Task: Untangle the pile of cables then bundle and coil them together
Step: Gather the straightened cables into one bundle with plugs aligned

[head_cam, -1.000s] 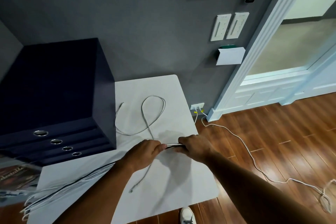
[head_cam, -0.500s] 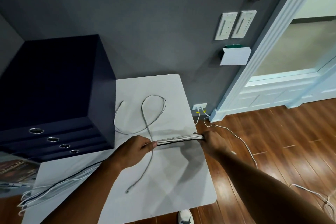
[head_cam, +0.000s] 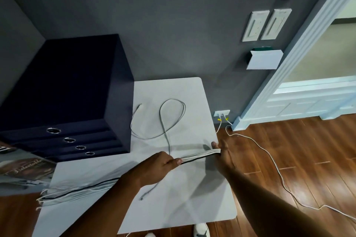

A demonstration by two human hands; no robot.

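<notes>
A bundle of several white cables and one black cable [head_cam: 200, 155] stretches taut across the white table [head_cam: 192, 198]. My left hand [head_cam: 159, 165] grips it near the table's middle. At the table's right edge my right hand [head_cam: 223, 157] holds the bundle's end. The bundle's tail [head_cam: 77, 191] runs under my left forearm to the left edge, where its ends hang off. A loose grey cable [head_cam: 169, 115] lies looped behind my hands, and one of its plugs [head_cam: 142, 198] rests near the front.
A dark blue drawer box [head_cam: 67, 92] with ring pulls stands on the table's left. A magazine [head_cam: 23, 167] lies at the far left. On the wooden floor, a white cord [head_cam: 269, 159] trails from the wall socket [head_cam: 221, 113]. My shoe [head_cam: 201, 230] shows below.
My right hand slid rightward along the bundle from beside my left hand to the table's right edge, drawing the cables out straight. My left hand stayed in place.
</notes>
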